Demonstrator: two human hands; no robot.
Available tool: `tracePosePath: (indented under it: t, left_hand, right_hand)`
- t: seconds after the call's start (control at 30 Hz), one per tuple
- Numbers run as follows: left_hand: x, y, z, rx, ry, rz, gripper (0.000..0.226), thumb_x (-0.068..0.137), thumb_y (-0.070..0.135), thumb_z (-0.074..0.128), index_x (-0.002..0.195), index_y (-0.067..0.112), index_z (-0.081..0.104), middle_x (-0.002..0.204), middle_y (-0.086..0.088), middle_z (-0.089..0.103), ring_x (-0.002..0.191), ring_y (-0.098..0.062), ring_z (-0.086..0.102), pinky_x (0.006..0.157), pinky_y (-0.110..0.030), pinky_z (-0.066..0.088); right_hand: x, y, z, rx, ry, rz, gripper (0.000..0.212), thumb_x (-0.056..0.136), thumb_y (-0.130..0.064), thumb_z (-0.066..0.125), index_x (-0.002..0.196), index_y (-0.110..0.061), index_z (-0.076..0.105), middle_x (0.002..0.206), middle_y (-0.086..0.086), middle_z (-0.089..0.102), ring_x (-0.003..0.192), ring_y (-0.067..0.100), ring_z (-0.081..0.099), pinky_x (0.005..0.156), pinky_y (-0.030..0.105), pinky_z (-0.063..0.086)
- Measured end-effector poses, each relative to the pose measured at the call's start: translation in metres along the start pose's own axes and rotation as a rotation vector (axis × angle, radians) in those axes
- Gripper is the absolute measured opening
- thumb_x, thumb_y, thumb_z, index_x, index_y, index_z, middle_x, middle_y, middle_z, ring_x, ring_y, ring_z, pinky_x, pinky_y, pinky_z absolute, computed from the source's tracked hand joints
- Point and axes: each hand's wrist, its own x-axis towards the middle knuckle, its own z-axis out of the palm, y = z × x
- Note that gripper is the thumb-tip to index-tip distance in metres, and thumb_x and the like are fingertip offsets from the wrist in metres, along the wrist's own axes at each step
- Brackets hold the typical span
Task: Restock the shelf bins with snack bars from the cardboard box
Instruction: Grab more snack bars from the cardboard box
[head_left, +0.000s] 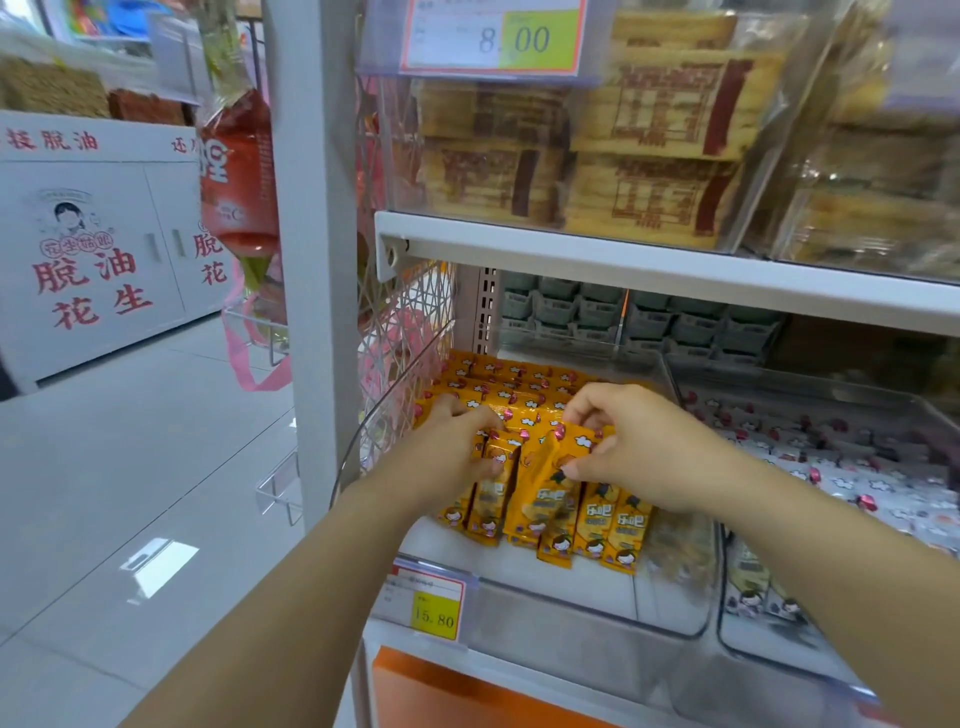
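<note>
Arranging snack bars (626, 525) in bin (571, 618) | left hand (457, 441) 9 o'clock, right hand (639, 447) 3 o'clock, both pinching bars | likely light, slippery; grip mid-length.

Only the person's arms and hands show, and they are bare: the left forearm (291, 587) and the right forearm (831, 551) are slim and smooth, uncovered from the lower edge of the view to the wrist. The wide lens makes both look broad near the bottom corners and narrower toward the wrists. The left hand (457, 441) and the right hand (639, 447) have slender fingers, and the right thumbnail (570, 471) is short, rounded and plain.
</note>
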Motion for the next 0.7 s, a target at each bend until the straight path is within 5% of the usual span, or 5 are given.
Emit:
tracePosePath:
  t: [0.3, 0.47, 0.57, 0.7]
  left_hand:
    - [0.003, -0.004, 0.001, 0.119, 0.023, -0.01, 0.052, 0.083, 0.022, 0.068, 0.13, 0.027, 0.046, 0.129, -0.004, 0.032, 0.092, -0.023, 0.051, 0.069, -0.028, 0.041]
    - [0.003, -0.001, -0.003, 0.114, -0.029, -0.03, 0.062, 0.078, 0.029, 0.075, 0.132, 0.028, 0.044, 0.129, -0.004, 0.03, 0.096, -0.023, 0.046, 0.072, -0.029, 0.04]
    - [0.002, -0.001, -0.005, 0.09, -0.037, -0.01, 0.059, 0.079, 0.03, 0.075, 0.131, 0.026, 0.047, 0.131, -0.004, 0.033, 0.105, -0.025, 0.05, 0.079, -0.032, 0.045]
    - [-0.001, -0.001, -0.005, 0.09, -0.013, 0.018, 0.052, 0.081, 0.029, 0.074, 0.127, 0.022, 0.05, 0.129, -0.003, 0.037, 0.105, -0.023, 0.05, 0.078, -0.031, 0.043]
  right_hand:
    - [0.014, -0.006, 0.006, 0.033, -0.08, -0.105, 0.034, 0.084, -0.015, 0.071, 0.086, -0.038, 0.047, 0.096, -0.012, 0.057, 0.059, 0.0, 0.058, 0.05, 0.011, 0.041]
    - [0.023, -0.001, 0.011, 0.023, -0.171, -0.108, 0.036, 0.083, -0.015, 0.072, 0.09, -0.041, 0.047, 0.105, -0.016, 0.054, 0.085, 0.005, 0.061, 0.066, 0.012, 0.047]
    - [0.031, 0.0, 0.015, -0.058, -0.18, -0.147, 0.034, 0.082, -0.02, 0.073, 0.099, -0.037, 0.05, 0.111, -0.017, 0.052, 0.11, 0.004, 0.052, 0.09, 0.026, 0.049]
    - [0.04, -0.003, 0.017, -0.121, -0.208, -0.172, 0.035, 0.082, -0.023, 0.073, 0.11, -0.031, 0.052, 0.118, -0.012, 0.053, 0.116, 0.006, 0.049, 0.096, 0.029, 0.045]
